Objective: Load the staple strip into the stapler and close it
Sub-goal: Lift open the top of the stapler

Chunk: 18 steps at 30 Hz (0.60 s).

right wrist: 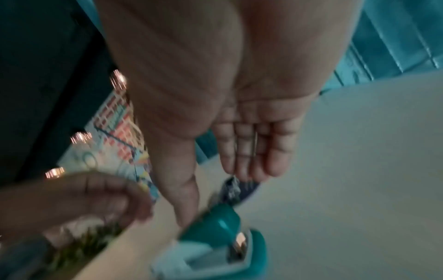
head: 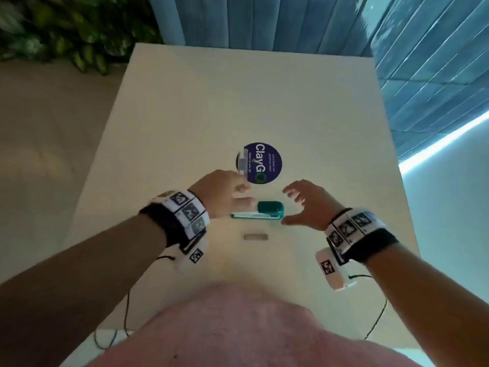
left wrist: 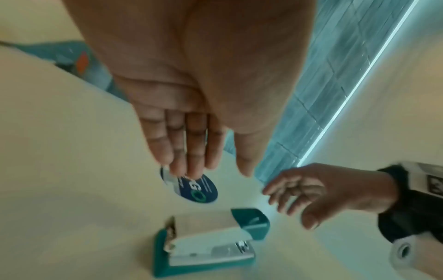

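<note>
Pale table (head: 185,115) is being viewed from above. Nearest the person, a small grey oblong (head: 255,237), possibly the staple strip, is lying flat just short of the stapler (head: 270,207). That stapler is lying opened, its long axis running left to right between both hands. Both the left hand (head: 222,194) and the right hand (head: 307,205) are being held spread, with nothing gripped. Beyond, a silvery piece (head: 242,162) is lying on a round sticker (head: 264,162), nearer the left hand.

The stapler (head: 258,212) lies on the table (head: 185,115) between both hands, sticker (head: 262,162) behind.
</note>
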### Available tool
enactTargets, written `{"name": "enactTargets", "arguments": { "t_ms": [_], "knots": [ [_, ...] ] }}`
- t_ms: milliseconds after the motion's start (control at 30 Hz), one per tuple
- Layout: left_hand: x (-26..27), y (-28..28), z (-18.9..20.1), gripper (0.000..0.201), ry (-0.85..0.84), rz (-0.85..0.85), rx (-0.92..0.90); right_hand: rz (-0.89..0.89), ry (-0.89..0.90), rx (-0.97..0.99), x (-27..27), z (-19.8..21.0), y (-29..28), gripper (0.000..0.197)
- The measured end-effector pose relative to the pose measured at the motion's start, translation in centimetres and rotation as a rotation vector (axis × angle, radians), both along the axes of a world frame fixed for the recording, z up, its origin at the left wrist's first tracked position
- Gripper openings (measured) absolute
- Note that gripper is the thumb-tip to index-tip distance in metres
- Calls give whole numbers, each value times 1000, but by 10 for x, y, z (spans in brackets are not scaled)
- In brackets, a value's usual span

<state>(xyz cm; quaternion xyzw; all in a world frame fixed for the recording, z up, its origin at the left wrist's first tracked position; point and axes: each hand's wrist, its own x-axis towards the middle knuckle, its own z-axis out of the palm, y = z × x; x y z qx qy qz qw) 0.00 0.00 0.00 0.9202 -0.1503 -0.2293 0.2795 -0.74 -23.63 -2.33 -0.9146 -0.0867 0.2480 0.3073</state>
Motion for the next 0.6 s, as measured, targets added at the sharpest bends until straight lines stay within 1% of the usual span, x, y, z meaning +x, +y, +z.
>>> {"name": "enactTargets", "arguments": {
  "t_ms": [33, 100, 200, 267, 400, 500, 600],
  "knots": [
    [5, -13, -6, 45, -12, -38, -8, 8, 20, -11, 1, -7, 4, 62],
    [8, -36, -13, 48, -19, -131, 38, 36, 62, -66, 0, -15, 12, 61],
    [4, -61, -28, 46, -5, -200, 77, 40, 43, -96, -1, -28, 19, 50],
    [4, -67, -35, 40, -25, -236, 107, 26, 6, -99, 1, -29, 19, 44],
    [9, -74, -34, 26, -44, -275, 127, 36, 15, -73, 1, -35, 17, 38],
    [10, -68, -31, 25, -86, -260, 73, 21, -2, -43, 2, -40, 15, 36],
    [7, -49, -16, 30, -134, -201, -69, -11, -29, -13, 3, -42, 10, 36]
  ]
}}
